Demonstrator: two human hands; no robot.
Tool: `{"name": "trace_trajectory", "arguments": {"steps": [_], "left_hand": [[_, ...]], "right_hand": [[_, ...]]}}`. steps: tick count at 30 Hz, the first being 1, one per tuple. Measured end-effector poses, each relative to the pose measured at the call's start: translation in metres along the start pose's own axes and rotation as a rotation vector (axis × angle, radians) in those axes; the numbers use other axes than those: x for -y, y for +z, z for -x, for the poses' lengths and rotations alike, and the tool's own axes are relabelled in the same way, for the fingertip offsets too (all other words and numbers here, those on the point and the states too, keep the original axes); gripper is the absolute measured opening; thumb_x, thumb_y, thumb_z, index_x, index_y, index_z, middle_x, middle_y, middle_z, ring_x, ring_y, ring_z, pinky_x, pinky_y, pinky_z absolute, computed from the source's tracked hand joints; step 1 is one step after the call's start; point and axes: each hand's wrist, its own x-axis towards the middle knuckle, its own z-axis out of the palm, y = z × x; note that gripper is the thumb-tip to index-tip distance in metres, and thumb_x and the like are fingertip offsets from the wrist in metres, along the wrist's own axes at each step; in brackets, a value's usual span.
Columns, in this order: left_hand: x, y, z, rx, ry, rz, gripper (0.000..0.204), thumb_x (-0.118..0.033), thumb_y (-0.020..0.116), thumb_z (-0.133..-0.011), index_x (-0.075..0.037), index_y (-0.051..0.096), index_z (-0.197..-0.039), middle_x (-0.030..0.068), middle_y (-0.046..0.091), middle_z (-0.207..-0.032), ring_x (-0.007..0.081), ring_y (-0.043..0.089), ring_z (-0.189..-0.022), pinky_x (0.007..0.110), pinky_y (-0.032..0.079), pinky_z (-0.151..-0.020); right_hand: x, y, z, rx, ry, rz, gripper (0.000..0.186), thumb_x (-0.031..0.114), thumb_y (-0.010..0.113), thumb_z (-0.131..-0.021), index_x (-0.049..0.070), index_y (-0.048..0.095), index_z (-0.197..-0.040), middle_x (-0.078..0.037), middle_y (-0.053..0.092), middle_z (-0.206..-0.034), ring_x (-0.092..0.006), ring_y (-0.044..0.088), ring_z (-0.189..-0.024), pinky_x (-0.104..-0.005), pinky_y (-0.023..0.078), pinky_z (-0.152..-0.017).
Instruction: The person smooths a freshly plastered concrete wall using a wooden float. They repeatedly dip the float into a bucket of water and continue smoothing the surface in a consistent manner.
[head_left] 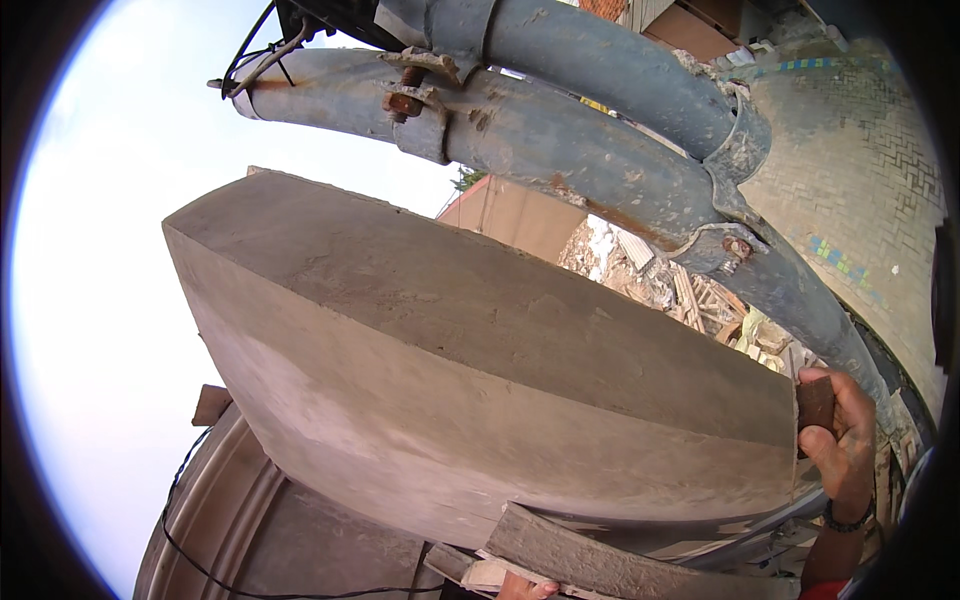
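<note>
A large plastered block (480,370) with smooth grey-brown faces and a crisp long edge fills the middle of the view. At its right end my right hand (845,430), with a dark bracelet at the wrist, grips a small brown brick-like block (815,403) between thumb and fingers. The small block sits against the plaster's end, beside a thin upright line. At the bottom edge, only the fingers of my left hand (527,588) show, closed at the end of a mortar-crusted board (620,565). The rest of that hand is out of frame.
Thick grey metal scaffold pipes (580,150) with rusty clamps cross above the plastered block. Below left are a moulded ledge (225,500), a black cable (175,520) and another brown block (211,405). Rubble (690,295) and a paved ground (840,150) lie far below.
</note>
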Motion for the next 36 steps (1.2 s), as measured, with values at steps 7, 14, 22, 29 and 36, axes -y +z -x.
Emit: {"name": "trace_trajectory", "arguments": {"steps": [7, 14, 22, 29, 36], "left_hand": [[0.055, 0.017, 0.001, 0.039, 0.193, -0.115, 0.036, -0.034, 0.064, -0.092, -0.006, 0.07, -0.113, 0.0271, 0.062, -0.119, 0.0468, 0.057, -0.111, 0.053, 0.047, -0.096], [0.057, 0.031, -0.013, -0.076, 0.08, -0.131, 0.041, -0.035, 0.065, -0.092, -0.005, 0.067, -0.12, 0.0297, 0.061, -0.12, 0.0482, 0.057, -0.112, 0.055, 0.047, -0.097], [0.042, 0.021, -0.026, -0.058, 0.248, -0.009, 0.05, -0.038, 0.066, -0.092, -0.002, 0.062, -0.127, 0.029, 0.061, -0.123, 0.0479, 0.057, -0.113, 0.055, 0.047, -0.098], [0.076, 0.046, -0.013, -0.079, 0.055, -0.13, 0.038, -0.02, 0.062, -0.093, -0.009, 0.063, -0.129, 0.0283, 0.061, -0.114, 0.0478, 0.057, -0.109, 0.057, 0.048, -0.093], [0.019, 0.018, -0.022, -0.038, 0.159, -0.096, 0.043, -0.032, 0.066, -0.09, -0.01, 0.064, -0.127, 0.0287, 0.06, -0.119, 0.0469, 0.057, -0.112, 0.056, 0.047, -0.095]], "right_hand": [[0.031, 0.026, -0.041, 0.156, -0.272, 0.132, 0.063, 0.027, 0.075, -0.088, -0.008, 0.055, -0.136, -0.019, 0.069, -0.114, -0.0254, 0.069, -0.104, -0.0346, 0.052, -0.091], [0.09, 0.129, -0.11, 0.38, -0.721, 0.265, 0.047, 0.018, 0.07, -0.091, -0.008, 0.059, -0.129, -0.023, 0.071, -0.11, -0.0288, 0.07, -0.101, -0.038, 0.052, -0.092], [0.098, 0.193, -0.154, 0.401, -0.783, 0.237, 0.037, 0.019, 0.065, -0.092, -0.01, 0.064, -0.114, -0.03, 0.069, -0.109, -0.041, 0.067, -0.107, -0.0453, 0.051, -0.098], [0.102, 0.195, -0.158, 0.48, -0.466, 0.396, 0.041, 0.019, 0.069, -0.091, -0.006, 0.064, -0.123, -0.024, 0.071, -0.106, -0.0295, 0.07, -0.097, -0.0401, 0.053, -0.089], [0.122, 0.221, -0.17, 0.393, -0.554, 0.276, 0.03, 0.016, 0.061, -0.093, -0.007, 0.066, -0.111, -0.029, 0.07, -0.104, -0.0389, 0.069, -0.105, -0.0468, 0.052, -0.097]]}}
